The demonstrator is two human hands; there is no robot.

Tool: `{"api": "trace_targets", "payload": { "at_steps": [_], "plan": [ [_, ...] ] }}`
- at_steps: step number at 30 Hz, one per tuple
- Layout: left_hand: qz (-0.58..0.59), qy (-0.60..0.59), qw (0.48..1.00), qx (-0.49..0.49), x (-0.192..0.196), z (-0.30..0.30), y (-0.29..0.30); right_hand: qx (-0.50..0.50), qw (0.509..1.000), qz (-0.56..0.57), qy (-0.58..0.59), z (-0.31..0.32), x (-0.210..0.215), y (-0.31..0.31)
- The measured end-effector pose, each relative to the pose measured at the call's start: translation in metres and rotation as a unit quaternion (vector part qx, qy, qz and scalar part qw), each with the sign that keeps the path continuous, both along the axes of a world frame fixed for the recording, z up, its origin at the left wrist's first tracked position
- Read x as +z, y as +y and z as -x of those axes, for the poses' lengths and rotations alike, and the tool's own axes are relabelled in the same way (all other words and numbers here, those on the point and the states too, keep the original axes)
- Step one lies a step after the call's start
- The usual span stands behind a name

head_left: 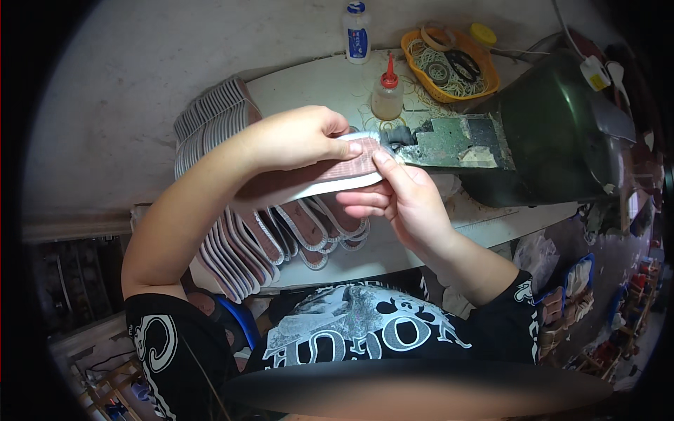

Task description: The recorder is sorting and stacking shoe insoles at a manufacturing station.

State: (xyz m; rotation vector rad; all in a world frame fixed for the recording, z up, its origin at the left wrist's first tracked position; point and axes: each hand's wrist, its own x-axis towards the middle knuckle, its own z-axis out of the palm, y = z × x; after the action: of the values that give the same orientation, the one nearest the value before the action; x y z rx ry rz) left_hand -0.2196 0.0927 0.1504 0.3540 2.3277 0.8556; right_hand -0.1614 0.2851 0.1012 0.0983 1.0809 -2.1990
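Observation:
A shoe sole [326, 172] with a pinkish-brown woven face and a white edge is held in both hands, its tip at the end of a green machine's arm [449, 144]. My left hand [302, 140] presses it from above, thumb flat near the tip. My right hand [404, 196] pinches the tip's near edge with the thumb on top; its other fingers curl beneath. Whether a needle touches the sole is hidden. Under my left forearm, a row of similar soles [235, 256] leans on the table, with several more edge-stitched soles [305, 224] overlapping beside it.
Bundled stacks of soles [210, 116] stand at the table's left. Behind the machine arm are a clear squeeze bottle with a red nozzle [387, 98], a white bottle with a blue label [357, 35] and an orange basket [449, 95] of bands and tape. The machine's green body [562, 133] blocks the right.

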Motion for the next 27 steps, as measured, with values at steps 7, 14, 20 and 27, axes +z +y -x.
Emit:
{"api": "trace_targets", "payload": {
  "at_steps": [7,14,20,27],
  "plan": [
    [-0.118,-0.130,0.975,0.138,-0.017,-0.021,0.007,0.004,0.998,-0.035,0.048,0.003,-0.008,0.008],
    [-0.131,-0.111,0.958,0.228,-0.021,-0.031,0.019,-0.004,0.997,-0.040,0.070,0.005,-0.017,0.010],
    [-0.162,-0.199,0.936,0.240,-0.016,-0.036,0.025,0.104,0.988,-0.083,0.078,-0.022,-0.008,0.047],
    [-0.032,-0.124,0.981,0.144,-0.013,-0.011,0.011,0.074,0.993,-0.053,0.076,-0.052,-0.016,0.051]
  ]
}}
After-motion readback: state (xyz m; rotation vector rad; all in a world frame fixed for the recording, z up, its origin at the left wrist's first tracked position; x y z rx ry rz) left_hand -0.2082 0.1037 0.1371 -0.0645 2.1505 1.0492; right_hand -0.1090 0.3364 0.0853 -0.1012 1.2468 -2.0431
